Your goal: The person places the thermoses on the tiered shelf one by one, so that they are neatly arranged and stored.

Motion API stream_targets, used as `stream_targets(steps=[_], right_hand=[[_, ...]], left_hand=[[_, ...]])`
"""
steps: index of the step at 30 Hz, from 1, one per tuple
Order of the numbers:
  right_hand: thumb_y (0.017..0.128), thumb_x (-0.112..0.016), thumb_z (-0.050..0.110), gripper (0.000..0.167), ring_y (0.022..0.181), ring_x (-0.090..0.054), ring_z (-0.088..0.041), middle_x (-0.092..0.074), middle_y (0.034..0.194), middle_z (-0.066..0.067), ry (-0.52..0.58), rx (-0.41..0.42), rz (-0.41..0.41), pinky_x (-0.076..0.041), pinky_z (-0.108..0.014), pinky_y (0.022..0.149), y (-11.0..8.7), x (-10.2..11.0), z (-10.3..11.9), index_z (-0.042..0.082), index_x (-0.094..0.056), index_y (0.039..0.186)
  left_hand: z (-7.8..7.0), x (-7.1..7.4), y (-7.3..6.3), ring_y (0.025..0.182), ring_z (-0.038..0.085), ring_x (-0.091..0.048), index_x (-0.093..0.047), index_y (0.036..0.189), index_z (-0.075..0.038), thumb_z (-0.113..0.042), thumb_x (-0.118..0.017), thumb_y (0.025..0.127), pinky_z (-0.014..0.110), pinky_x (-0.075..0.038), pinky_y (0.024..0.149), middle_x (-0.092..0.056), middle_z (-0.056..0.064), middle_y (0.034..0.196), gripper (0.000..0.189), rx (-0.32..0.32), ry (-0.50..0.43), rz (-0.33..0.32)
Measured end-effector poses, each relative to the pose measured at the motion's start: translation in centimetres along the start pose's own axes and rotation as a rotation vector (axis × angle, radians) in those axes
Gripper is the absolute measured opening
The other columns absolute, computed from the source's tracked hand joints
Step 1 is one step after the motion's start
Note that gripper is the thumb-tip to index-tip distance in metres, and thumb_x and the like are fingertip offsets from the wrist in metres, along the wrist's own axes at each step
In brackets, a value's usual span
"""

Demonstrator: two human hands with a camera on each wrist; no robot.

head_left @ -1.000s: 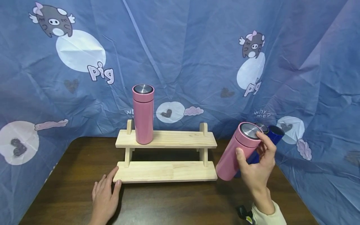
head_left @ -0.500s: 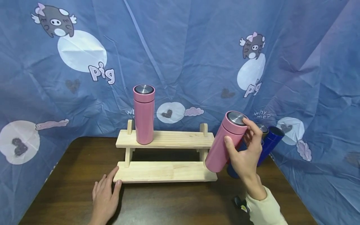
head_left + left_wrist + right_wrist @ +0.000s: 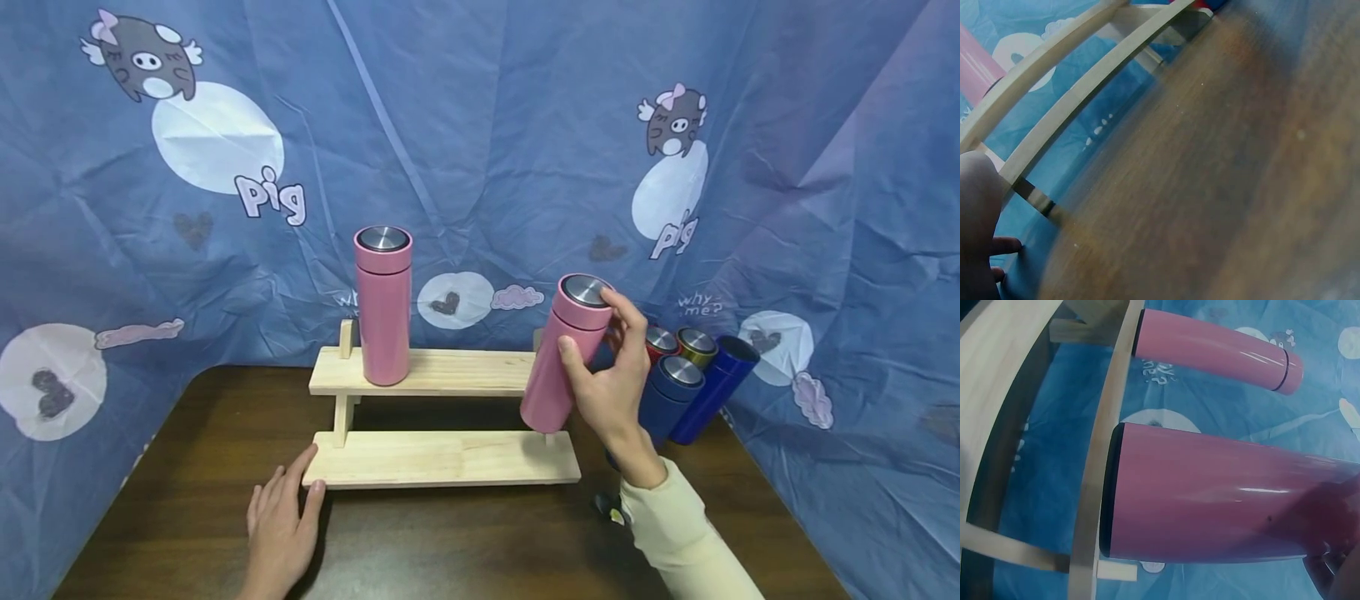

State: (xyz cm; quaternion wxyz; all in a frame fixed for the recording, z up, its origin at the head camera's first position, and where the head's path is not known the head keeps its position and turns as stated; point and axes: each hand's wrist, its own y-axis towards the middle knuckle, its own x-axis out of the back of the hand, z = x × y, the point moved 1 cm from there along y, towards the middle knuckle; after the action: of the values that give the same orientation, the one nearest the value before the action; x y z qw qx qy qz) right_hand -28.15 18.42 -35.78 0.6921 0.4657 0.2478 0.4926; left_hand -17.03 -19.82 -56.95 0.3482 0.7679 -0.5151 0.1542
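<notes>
Head only: lid (image 3: 586, 290) of held bottle (image 3: 558, 371)

A creased blue fabric backdrop (image 3: 480, 142) hangs behind and along both sides of a dark brown wooden table (image 3: 450, 542) with a rounded far-left corner. Winged cartoon pigs (image 3: 146, 60), "pig" lettering (image 3: 270, 197), pale ovals (image 3: 217, 137), grey hearts (image 3: 193, 229) and pink clouds (image 3: 517, 297) decorate the cloth. Soft light leaves a faint sheen on the tabletop.
</notes>
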Motion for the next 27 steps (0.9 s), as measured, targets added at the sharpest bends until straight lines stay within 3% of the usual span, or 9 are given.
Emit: stream_targets(steps=[13,21,27], right_hand=[[0.094,-0.078,0.018,0.068,0.116,-0.069,-0.033,-0.069,0.136,-0.022,-0.001,-0.005,0.063,-0.058,-0.034,0.093,0.7,-4.1,0.2,0.010,-0.051,0.156],[0.096,-0.078,0.020,0.069,0.115,-0.068,-0.034,-0.066,0.138,-0.023,0.051,0.013,0.089,-0.060,-0.037,0.090,1.0,-6.5,0.9,0.008,-0.049,0.158],[0.097,-0.079,0.018,0.068,0.118,-0.068,-0.034,-0.066,0.142,-0.022,0.079,0.012,0.083,-0.062,-0.047,0.089,1.3,-8.0,1.1,0.008,-0.049,0.158]], left_hand=[[0.1,0.3,0.0,0.146,0.066,-0.043,-0.051,0.160,-0.013,-0.026,-0.054,0.116,0.083,-0.017,0.120,-0.058,0.037,0.154,0.045,0.000,-0.002,-0.009],[0.0,0.0,0.0,0.146,0.065,-0.043,-0.052,0.159,-0.013,-0.024,-0.055,0.116,0.081,-0.018,0.121,-0.058,0.036,0.154,0.045,-0.004,-0.011,-0.010],[0.0,-0.1,0.0,0.145,0.065,-0.043,-0.052,0.159,-0.013,-0.023,-0.056,0.115,0.081,-0.017,0.121,-0.058,0.036,0.154,0.045,-0.010,-0.013,-0.019]])
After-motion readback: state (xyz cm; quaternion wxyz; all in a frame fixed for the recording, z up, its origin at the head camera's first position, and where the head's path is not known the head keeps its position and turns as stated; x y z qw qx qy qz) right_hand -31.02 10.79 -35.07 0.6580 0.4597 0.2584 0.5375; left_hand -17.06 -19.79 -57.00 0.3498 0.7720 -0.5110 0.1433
